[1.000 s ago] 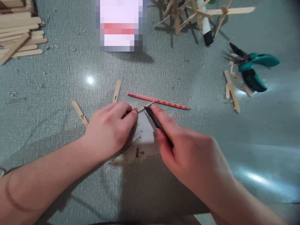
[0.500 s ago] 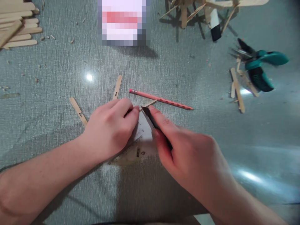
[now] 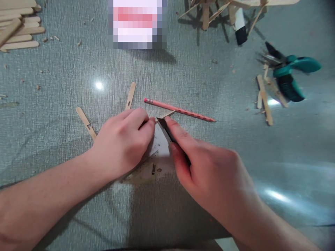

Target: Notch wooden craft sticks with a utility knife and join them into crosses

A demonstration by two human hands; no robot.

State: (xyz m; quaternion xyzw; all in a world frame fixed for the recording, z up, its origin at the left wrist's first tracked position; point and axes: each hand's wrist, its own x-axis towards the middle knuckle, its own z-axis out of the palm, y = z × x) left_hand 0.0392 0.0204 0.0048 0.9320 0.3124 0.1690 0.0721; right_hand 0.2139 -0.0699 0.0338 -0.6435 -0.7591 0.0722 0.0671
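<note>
My left hand [image 3: 124, 141] is closed, pinching a thin wooden craft stick [image 3: 167, 114] whose far end sticks out to the right. Most of that stick is hidden under the fingers. My right hand [image 3: 209, 170] is wrapped round a craft knife [image 3: 167, 131], index finger along its back, with the tip against the stick close to my left fingertips. Beneath both hands lies a white, marked sheet or plate [image 3: 163, 155] with a small printed logo. Two craft sticks with small cut-outs, one [image 3: 131, 94] above and one [image 3: 86, 122] left, run partly under my left hand.
A pink pencil [image 3: 180, 110] lies just beyond the knife. Green-handled pliers [image 3: 284, 68] rest at the right beside stick scraps [image 3: 265, 101]. Piled craft sticks [image 3: 21, 31] are at the upper left, a stick structure [image 3: 222, 8] at the upper right, and a blurred-out object [image 3: 134, 24] at the top.
Both hands keep their grip, with the knife still at the stick. The whole view has shifted very slightly; nothing was let go or picked up.
</note>
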